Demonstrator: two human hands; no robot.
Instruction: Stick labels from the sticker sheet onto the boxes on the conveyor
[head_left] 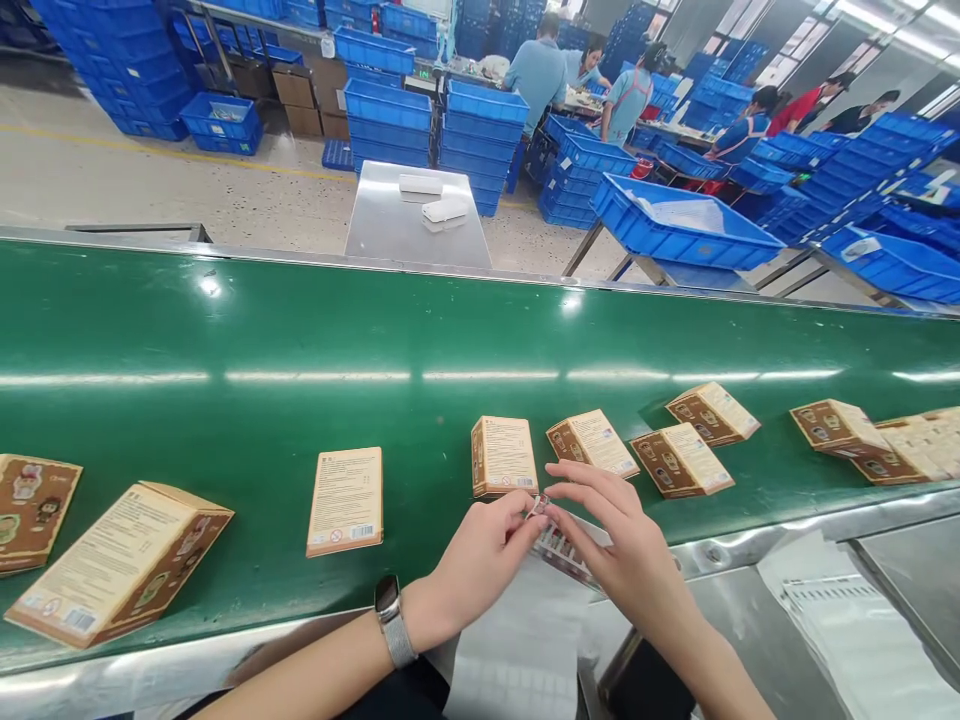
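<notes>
My left hand (491,545), a watch on its wrist, reaches over the near edge of the green belt. Its thumb and index finger are pinched at the corner of a clear plastic pack (561,552) with rows of small pieces inside. My right hand (619,525) lies over the pack's right part, thumb and fingers closed on the same corner; it hides much of the pack. Just beyond the fingertips stands a brown and cream printed box (506,452). Another such box (592,443) sits behind my right hand's fingers. Below the pack hangs a whitish sheet (517,635).
The green conveyor belt (247,330) crosses the view. More boxes lie along it, including one at left (346,500). A metal rail (330,645) borders its near side. White sheets (840,610) rest at right. Beyond are a metal table (375,225), blue crates (386,125) and several people.
</notes>
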